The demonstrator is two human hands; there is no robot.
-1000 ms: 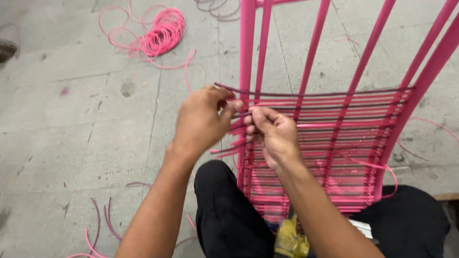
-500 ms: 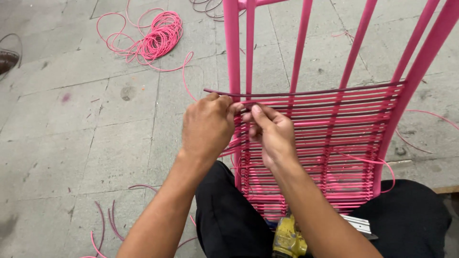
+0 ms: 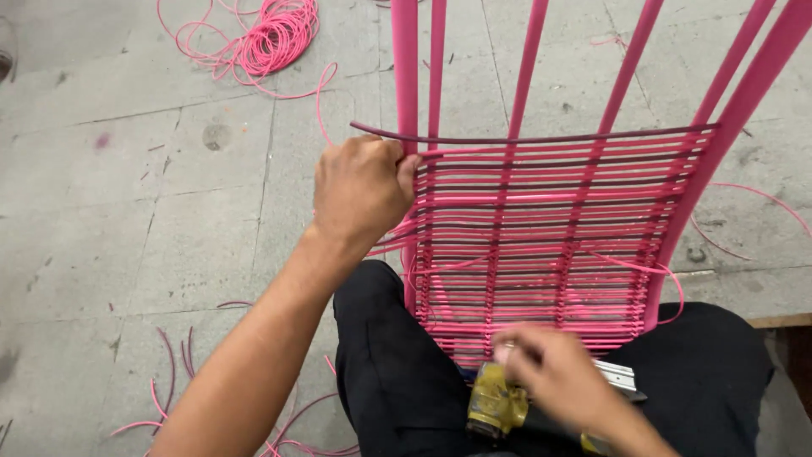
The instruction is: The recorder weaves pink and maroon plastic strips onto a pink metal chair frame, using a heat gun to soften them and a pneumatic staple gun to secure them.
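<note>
A pink metal chair frame (image 3: 404, 76) leans against my lap, its bars woven across with pink and dark purple plastic cords (image 3: 558, 228). My left hand (image 3: 359, 190) is closed around the left bar and the cord ends at the top woven row. A dark purple cord (image 3: 474, 138) runs across the top of the weave. Down at my lap, my right hand (image 3: 558, 381) is blurred and rests on a yellow hand tool (image 3: 492, 404) with a metal part (image 3: 622, 377); whether it grips the tool is unclear.
A coil of pink cord (image 3: 275, 38) lies on the grey concrete floor at the upper left. Loose pink and purple cord offcuts (image 3: 173, 372) lie at the lower left, and a stray pink cord (image 3: 744, 220) curls at the right. My black trousers (image 3: 397, 372) fill the bottom.
My right hand has left the top of the weave and dropped to the yellow tool at my lap. My left hand stays at the left bar.
</note>
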